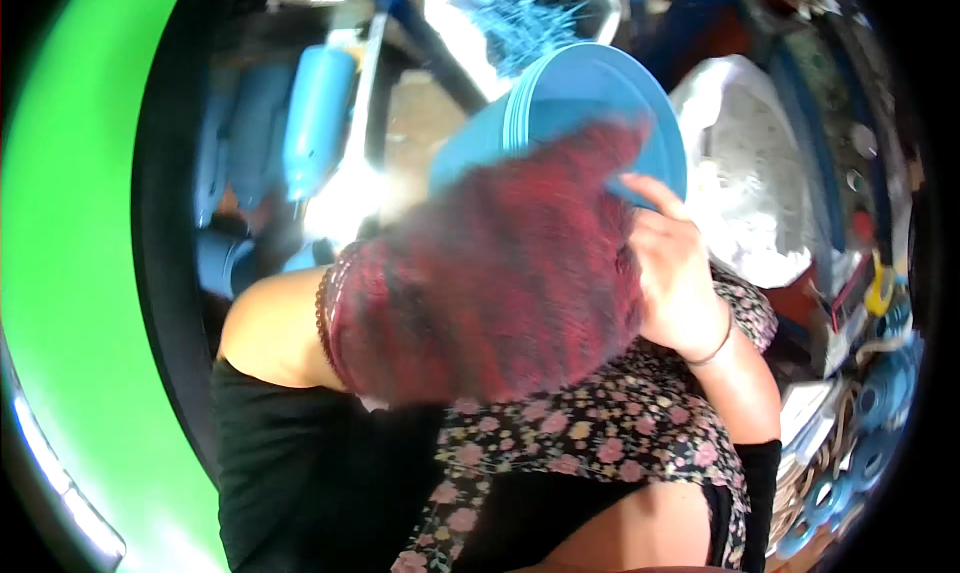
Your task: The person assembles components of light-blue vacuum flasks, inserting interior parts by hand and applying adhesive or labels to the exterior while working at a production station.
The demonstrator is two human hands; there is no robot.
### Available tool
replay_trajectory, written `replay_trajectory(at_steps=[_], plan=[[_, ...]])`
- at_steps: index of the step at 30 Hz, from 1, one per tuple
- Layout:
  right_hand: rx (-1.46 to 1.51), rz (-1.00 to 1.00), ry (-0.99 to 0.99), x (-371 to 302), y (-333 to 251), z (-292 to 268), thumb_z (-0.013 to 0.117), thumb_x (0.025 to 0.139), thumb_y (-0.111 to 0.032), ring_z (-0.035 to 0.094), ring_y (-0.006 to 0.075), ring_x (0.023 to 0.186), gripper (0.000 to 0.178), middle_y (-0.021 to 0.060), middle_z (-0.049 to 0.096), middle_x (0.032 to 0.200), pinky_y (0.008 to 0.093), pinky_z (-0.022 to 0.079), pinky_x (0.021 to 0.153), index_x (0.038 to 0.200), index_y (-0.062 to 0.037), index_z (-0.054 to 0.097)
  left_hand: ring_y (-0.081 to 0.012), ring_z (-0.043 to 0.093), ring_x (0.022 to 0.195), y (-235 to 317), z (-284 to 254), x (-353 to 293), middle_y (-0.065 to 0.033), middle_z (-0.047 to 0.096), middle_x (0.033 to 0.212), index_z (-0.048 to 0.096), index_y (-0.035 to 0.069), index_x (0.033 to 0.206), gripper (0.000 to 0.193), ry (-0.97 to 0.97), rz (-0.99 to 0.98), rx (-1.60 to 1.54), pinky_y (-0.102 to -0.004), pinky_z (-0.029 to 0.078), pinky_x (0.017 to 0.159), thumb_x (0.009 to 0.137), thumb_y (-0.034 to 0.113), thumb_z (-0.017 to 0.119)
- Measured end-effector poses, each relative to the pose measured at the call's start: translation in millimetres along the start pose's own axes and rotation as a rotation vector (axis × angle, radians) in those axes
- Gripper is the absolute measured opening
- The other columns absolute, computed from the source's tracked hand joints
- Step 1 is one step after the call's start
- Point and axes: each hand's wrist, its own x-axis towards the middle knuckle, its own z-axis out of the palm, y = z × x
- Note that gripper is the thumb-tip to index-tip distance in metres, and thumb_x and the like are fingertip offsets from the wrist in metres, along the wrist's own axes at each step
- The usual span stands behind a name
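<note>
A large blue plastic tub [600, 88], round and hollow with a ribbed band near its rim, is tilted with its open mouth toward me. My right hand [668, 258] grips its lower right edge, the fingers bent and one fingertip showing against the blue wall. My left forearm wears a fuzzy red and dark patterned sleeve cover [490, 273], with a gathered edge by the elbow. It crosses in front of the tub, blurred by motion, and its far end overlaps the tub's mouth. My left hand's fingers are hidden there.
Beyond the tub, a white bin [440, 3] holds blue plastic shavings [525, 28]. A white plastic-lined container [745, 173] stands right of it. Blue bottle-shaped parts [318, 113] are at the left, beside a green panel [75, 273]. Blue rings [870, 458] lie at the lower right.
</note>
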Motion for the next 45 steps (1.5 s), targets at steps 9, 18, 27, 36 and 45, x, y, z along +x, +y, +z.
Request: replay_trajectory(at_steps=[9, 18, 27, 36, 45], plan=[[1.212, 0.462, 1.135, -59, -24, -40, 0.067, 0.09, -0.017, 0.061, 0.0134, 0.096, 0.033, 0.0062, 0.065, 0.107, 0.0303, 0.05, 0.087, 0.117, -0.0006, 0.058, -0.0293, 0.033, 0.134, -29, 95, -46, -0.0129, 0.036, 0.145, 0.034, 0.008, 0.141, 0.061, 0.873, -0.522, -1.44, -0.048, 0.025, 0.113, 0.092, 0.037, 0.055], [0.871, 0.976, 0.67, -172, -9, -40, 0.064, 0.091, -0.033, 0.061, 0.021, 0.102, 0.036, 0.0114, 0.066, 0.107, 0.0338, 0.048, 0.091, 0.111, -0.0028, 0.064, -0.0289, 0.038, 0.132, -6, 59, 30, -0.0137, 0.041, 0.144, 0.04, 0.005, 0.139, 0.057, 0.34, 0.135, -2.053, -0.0486, 0.026, 0.112, 0.093, 0.034, 0.057], [-0.652, 1.5, 1.227, -467, -26, -37, 0.073, 0.076, -0.022, 0.06, 0.0318, 0.104, 0.032, 0.0139, 0.066, 0.109, 0.0393, 0.046, 0.092, 0.104, -0.0082, 0.069, -0.0352, 0.049, 0.122, 35, 81, 31, -0.0148, 0.043, 0.142, 0.042, 0.012, 0.137, 0.051, 0.086, -0.434, -1.985, -0.0526, 0.041, 0.1, 0.094, 0.035, 0.058], [-0.653, 1.652, 0.959, -454, -12, -50, 0.072, 0.073, -0.034, 0.06, 0.0282, 0.103, 0.033, 0.004, 0.068, 0.107, 0.0415, 0.047, 0.089, 0.101, -0.0168, 0.071, -0.0229, 0.033, 0.135, 23, 68, 67, -0.007, 0.04, 0.145, 0.035, 0.013, 0.139, 0.053, 0.33, -0.461, -1.236, -0.042, 0.025, 0.113, 0.094, 0.034, 0.051], [-0.955, 1.466, 0.76, -444, -29, -28, 0.066, 0.078, -0.021, 0.061, 0.0311, 0.09, 0.019, 0.0058, 0.068, 0.102, 0.0441, 0.05, 0.078, 0.096, -0.0144, 0.069, -0.0237, 0.032, 0.136, -3, 61, 40, -0.0066, 0.037, 0.147, 0.038, 0.011, 0.14, 0.062, 0.406, -0.334, -0.505, -0.0402, 0.027, 0.113, 0.085, 0.028, 0.062]])
